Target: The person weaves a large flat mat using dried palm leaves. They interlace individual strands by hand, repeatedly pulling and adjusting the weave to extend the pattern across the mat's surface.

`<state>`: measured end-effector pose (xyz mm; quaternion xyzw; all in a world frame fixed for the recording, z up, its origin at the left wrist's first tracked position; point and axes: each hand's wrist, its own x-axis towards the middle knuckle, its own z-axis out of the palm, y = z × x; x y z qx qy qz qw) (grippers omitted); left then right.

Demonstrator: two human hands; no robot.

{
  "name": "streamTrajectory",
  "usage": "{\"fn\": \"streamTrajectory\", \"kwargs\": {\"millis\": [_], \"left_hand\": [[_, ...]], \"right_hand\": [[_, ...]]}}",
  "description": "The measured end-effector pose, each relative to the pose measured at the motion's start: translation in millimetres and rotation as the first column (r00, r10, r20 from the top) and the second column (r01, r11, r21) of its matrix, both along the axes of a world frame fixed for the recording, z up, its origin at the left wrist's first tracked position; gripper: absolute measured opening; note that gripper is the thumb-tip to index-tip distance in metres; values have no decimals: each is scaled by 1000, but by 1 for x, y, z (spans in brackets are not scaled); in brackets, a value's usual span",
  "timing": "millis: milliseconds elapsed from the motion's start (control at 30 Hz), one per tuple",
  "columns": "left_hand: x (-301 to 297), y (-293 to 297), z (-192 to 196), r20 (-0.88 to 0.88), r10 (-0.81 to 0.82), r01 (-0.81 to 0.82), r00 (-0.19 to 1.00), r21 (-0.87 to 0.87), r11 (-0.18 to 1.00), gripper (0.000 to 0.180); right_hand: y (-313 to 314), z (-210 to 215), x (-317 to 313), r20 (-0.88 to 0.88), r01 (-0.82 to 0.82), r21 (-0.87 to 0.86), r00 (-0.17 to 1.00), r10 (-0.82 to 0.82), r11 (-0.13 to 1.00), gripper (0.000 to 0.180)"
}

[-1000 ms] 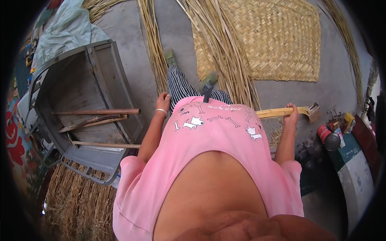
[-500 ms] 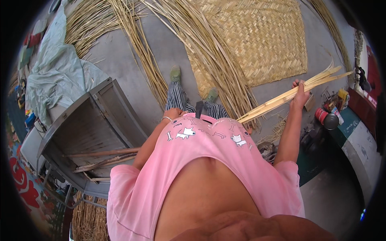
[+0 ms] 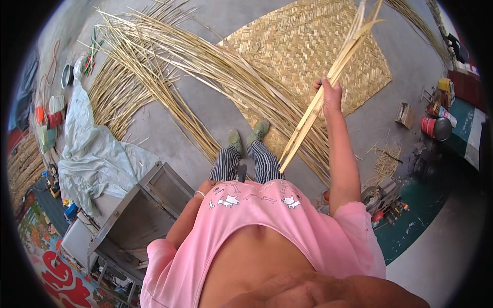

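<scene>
My right hand [image 3: 331, 96] is closed around a bundle of pale, flat split reed strips [image 3: 309, 117]. The bundle slants from near my waist up over the woven mat [image 3: 287, 41], and its far ends fan apart. At my left hip, my left hand [image 3: 208, 187] rests against the pink shirt and striped trousers; its fingers are mostly hidden. Long loose reeds [image 3: 226, 65] lie across the floor and over part of the mat, just ahead of my feet. Another heap of reeds [image 3: 115, 92] spreads out at the far left.
To my left stands a grey metal cart [image 3: 128, 215], with crumpled plastic sheeting [image 3: 102, 159] beyond it. On the right are a small wooden box [image 3: 405, 115], a red can [image 3: 429, 126] and a pile of reed scraps [image 3: 389, 163]. Concrete floor [image 3: 205, 113] shows between the reeds.
My right hand has swung the strips forward and to the left, from out at my right side to over the mat. My view has turned and my feet have shifted; the left hand stays at the hip.
</scene>
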<state>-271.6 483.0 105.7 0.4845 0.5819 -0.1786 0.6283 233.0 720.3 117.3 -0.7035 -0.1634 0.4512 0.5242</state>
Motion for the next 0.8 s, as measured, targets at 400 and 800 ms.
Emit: {"fn": "streamTrajectory", "kwargs": {"millis": [400, 800], "left_hand": [[26, 34, -42, 22, -482, 481, 876, -133, 867, 37], [69, 166, -168, -124, -533, 540, 837, 29, 841, 38]], "right_hand": [[88, -103, -38, -261, -155, -77, 957, 130, 985, 23], [127, -168, -110, -8, -115, 198, 993, 119, 974, 23]]}}
